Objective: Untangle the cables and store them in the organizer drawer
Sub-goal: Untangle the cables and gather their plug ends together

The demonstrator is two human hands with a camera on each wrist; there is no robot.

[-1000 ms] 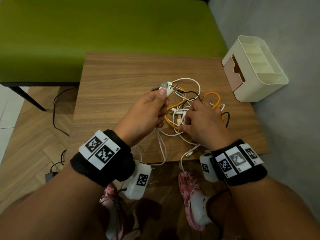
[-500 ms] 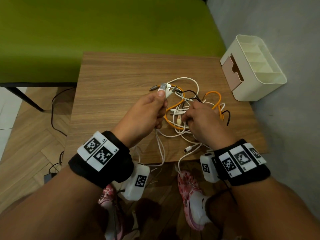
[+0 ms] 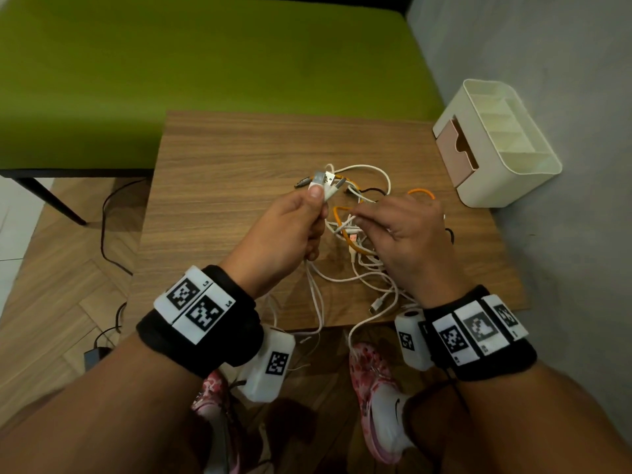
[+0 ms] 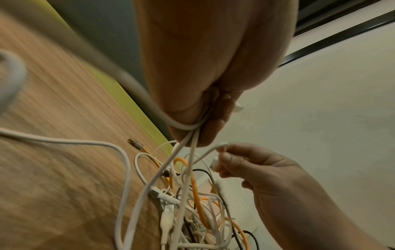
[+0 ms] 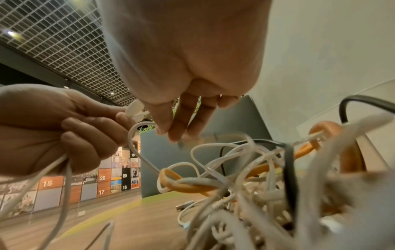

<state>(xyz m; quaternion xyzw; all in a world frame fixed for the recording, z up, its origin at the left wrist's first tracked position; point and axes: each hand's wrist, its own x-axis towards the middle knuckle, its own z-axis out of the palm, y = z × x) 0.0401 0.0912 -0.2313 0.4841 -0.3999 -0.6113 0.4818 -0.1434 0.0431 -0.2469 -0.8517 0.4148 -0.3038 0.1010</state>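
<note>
Hidden strands, blurred plugs, cropped edges

In the head view the right hand covers the 3 o'clock part of the cable tangle, so which strand its fingertips pinch cannot be told. The left hand hides the white cables running through its fist. The right wrist view blurs the nearest cables. The organizer drawer's inside is unseen. Both forearms are cut off at 6 o'clock, and the tabletop's near edge is hidden behind the wrists.
</note>
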